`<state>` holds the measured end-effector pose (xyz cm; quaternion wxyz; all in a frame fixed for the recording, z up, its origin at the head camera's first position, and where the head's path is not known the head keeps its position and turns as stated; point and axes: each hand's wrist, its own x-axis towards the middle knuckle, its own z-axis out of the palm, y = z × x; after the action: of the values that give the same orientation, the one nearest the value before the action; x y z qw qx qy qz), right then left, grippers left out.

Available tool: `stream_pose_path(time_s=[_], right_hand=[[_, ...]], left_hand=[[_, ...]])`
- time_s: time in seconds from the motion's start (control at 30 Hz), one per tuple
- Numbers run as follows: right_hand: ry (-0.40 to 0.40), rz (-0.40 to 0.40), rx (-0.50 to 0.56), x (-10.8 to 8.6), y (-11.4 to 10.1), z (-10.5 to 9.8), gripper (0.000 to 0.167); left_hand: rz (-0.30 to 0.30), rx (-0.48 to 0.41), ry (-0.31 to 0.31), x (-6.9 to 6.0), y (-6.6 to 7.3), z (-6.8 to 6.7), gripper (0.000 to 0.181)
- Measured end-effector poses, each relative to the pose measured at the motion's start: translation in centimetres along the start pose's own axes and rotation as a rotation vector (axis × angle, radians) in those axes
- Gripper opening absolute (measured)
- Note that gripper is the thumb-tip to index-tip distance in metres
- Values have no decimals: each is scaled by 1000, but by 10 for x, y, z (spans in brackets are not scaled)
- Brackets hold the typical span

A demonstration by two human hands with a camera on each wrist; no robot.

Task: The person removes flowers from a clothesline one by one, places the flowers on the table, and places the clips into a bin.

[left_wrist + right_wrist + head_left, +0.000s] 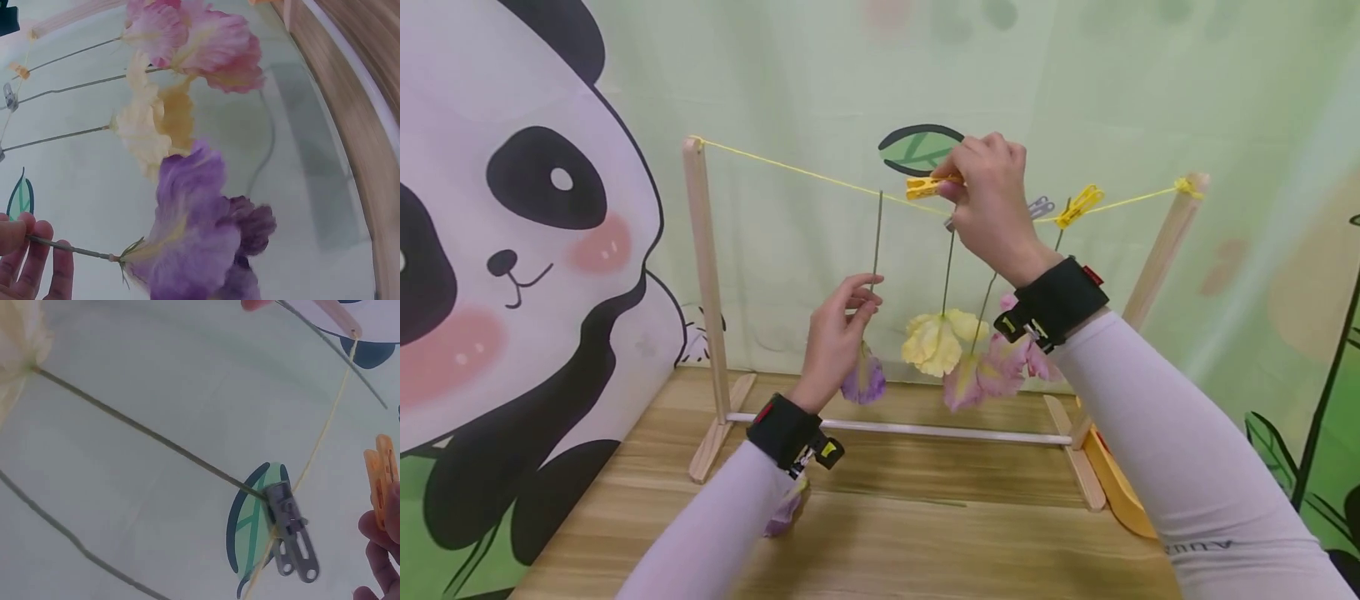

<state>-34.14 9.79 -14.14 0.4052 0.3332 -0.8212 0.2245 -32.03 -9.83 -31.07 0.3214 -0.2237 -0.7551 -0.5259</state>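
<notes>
My left hand (838, 333) pinches the stem of a purple flower (194, 231), whose bloom hangs downward. The stem's top end reaches the yellow string (790, 169). Up at the string, my right hand (992, 204) holds a yellow clothespin (922, 187) between thumb and fingers; in the right wrist view this clothespin (380, 475) is apart from the stem. A yellow flower (942, 342) hangs to the right from a grey clothespin (287, 525). Pink flowers (973, 382) hang farther right, near another yellow clothespin (1081, 206); my right hand and wrist partly hide that stretch.
Wooden posts stand at left (703, 267) and right (1168, 242), joined low by a white rod (925, 428). Another purple flower (784, 515) lies on the wooden table (925, 550), partly behind my left forearm. A yellow-orange container (1116, 487) sits by the right foot.
</notes>
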Motion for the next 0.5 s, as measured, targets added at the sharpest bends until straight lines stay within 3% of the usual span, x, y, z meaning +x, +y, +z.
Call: stream_pose_path(time_s=[0.27,0.5], right_hand=[[42,-31,70,-13,5,0,13],[76,-39,136,-28,15,-2,25]], left_hand=[[38,91,2,-20,-8,-14,31],[177,219,-29,-48,-16,-19,28]])
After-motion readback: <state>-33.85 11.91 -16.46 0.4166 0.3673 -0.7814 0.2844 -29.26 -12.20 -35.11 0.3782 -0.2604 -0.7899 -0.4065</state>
